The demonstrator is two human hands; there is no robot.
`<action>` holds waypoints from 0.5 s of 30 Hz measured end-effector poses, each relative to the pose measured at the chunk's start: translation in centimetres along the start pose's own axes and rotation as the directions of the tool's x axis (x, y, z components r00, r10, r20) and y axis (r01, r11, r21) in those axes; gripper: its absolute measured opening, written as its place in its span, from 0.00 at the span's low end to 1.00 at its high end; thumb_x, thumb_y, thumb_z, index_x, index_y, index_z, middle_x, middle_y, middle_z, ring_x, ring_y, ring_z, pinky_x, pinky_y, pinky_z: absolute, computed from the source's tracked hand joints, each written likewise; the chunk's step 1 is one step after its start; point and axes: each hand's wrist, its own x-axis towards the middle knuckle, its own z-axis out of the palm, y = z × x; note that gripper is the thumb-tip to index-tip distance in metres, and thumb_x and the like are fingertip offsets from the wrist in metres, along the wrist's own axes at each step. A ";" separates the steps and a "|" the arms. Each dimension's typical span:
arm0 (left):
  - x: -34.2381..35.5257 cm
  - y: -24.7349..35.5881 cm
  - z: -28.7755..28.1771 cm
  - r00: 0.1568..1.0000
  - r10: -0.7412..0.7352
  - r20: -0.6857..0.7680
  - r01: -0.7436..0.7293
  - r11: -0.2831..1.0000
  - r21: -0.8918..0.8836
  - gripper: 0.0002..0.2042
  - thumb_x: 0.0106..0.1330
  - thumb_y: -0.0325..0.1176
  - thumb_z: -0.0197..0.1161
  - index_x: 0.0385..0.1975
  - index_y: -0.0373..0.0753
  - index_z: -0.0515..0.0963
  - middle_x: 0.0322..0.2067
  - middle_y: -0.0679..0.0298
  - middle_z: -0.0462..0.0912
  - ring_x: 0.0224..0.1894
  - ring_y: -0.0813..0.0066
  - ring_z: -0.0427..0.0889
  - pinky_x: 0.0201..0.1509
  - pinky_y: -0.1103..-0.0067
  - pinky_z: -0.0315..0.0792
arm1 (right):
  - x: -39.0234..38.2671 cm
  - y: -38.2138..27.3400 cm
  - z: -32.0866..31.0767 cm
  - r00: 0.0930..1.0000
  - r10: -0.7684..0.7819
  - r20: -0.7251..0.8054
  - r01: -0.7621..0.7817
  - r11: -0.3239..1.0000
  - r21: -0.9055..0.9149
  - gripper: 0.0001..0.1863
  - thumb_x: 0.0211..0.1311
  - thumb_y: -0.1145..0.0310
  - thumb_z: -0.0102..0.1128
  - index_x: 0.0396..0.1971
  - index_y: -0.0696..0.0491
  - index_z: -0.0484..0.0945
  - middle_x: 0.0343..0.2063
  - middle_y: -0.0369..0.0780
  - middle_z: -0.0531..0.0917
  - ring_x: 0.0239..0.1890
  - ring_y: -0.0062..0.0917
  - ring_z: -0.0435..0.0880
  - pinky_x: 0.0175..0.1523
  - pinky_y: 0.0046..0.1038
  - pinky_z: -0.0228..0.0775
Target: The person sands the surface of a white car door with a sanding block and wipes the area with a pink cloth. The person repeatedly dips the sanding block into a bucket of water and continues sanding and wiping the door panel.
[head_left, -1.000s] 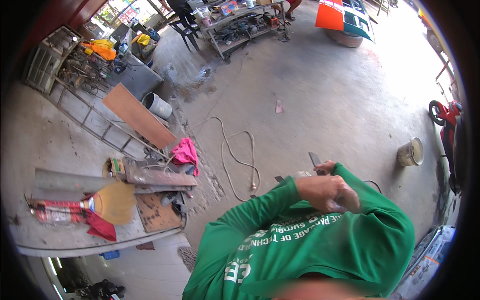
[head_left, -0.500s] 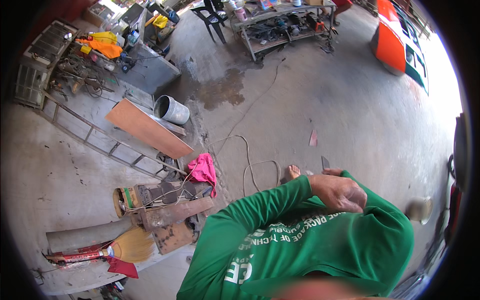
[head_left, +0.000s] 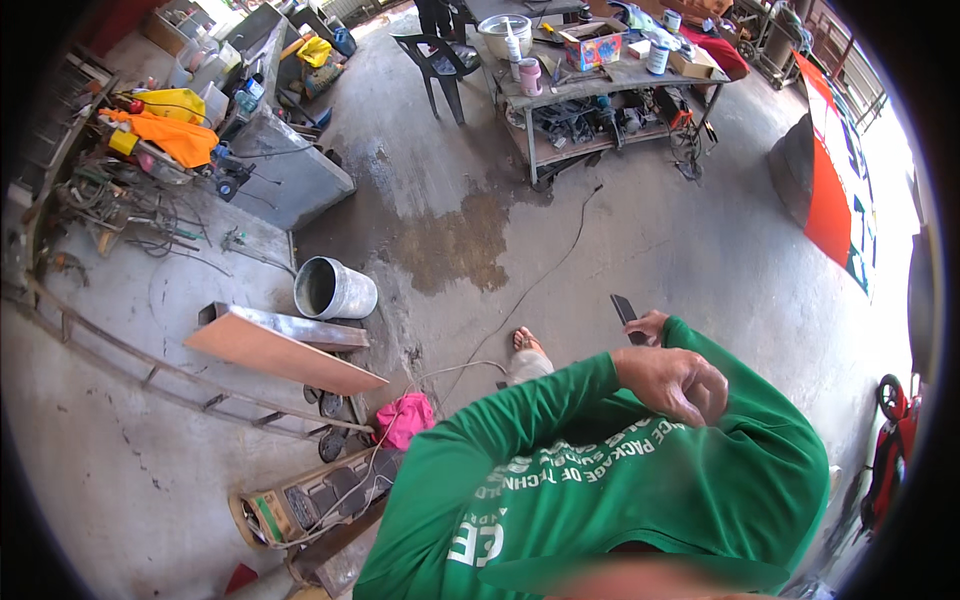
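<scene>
My left hand (head_left: 672, 384) is held in front of my chest, beside the green sleeve of my right arm. Its fingers are curled in, and what they hold, if anything, is hidden. Farther out, my right hand (head_left: 647, 328) grips a dark, flat, rectangular thing (head_left: 623, 308), which sticks out toward the far left. Its exact kind cannot be told. A foot in a sandal (head_left: 529, 342) shows on the floor below my arms.
A cable (head_left: 540, 270) runs across the concrete past a wet patch (head_left: 455, 240). On the left are a bucket (head_left: 336, 288), a brown board (head_left: 285, 350), a ladder (head_left: 210, 402) and a pink cloth (head_left: 405, 421). Ahead stand a cluttered workbench (head_left: 540, 150) and a black chair (head_left: 437, 66).
The view has moved forward, so the workbench and chair are nearer. The foot has shifted left in the picture. More of the dark flat thing shows in my right hand.
</scene>
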 end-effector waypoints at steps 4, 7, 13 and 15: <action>-5.5 4.0 -10.9 0.999 -0.026 0.023 0.024 0.996 0.082 0.15 0.65 0.33 0.73 0.49 0.35 0.85 0.42 0.60 0.90 0.41 0.75 0.86 0.48 0.78 0.79 | 3.1 -2.6 -2.7 0.991 0.029 -0.129 -0.035 0.998 -0.051 0.32 0.41 0.47 0.81 0.41 0.56 0.87 0.36 0.42 0.89 0.41 0.32 0.91 0.44 0.38 0.86; -10.8 6.2 -19.6 0.998 0.036 -0.042 -0.031 0.992 0.120 0.15 0.64 0.34 0.74 0.49 0.36 0.87 0.43 0.60 0.90 0.44 0.74 0.86 0.51 0.75 0.79 | 5.0 -7.5 -4.2 0.964 0.021 -0.266 -0.005 0.998 0.058 0.34 0.38 0.43 0.82 0.37 0.59 0.88 0.33 0.44 0.89 0.40 0.33 0.91 0.44 0.37 0.86; -29.0 0.1 -38.5 0.800 -0.049 -0.598 -0.053 0.987 -0.152 0.18 0.66 0.30 0.69 0.53 0.29 0.81 0.50 0.56 0.87 0.51 0.69 0.86 0.62 0.73 0.79 | 12.5 -21.9 -9.5 0.932 0.072 -0.356 0.095 0.897 0.431 0.39 0.31 0.46 0.84 0.42 0.60 0.87 0.37 0.45 0.90 0.39 0.27 0.91 0.46 0.33 0.85; -35.6 -5.0 -44.4 0.561 -0.084 -0.823 -0.194 0.954 -0.230 0.18 0.67 0.29 0.65 0.56 0.30 0.79 0.49 0.58 0.86 0.49 0.68 0.87 0.59 0.73 0.80 | 18.9 -25.6 -13.7 0.858 0.012 -0.513 0.182 0.928 0.325 0.39 0.31 0.44 0.83 0.39 0.61 0.87 0.36 0.48 0.90 0.39 0.36 0.91 0.48 0.36 0.83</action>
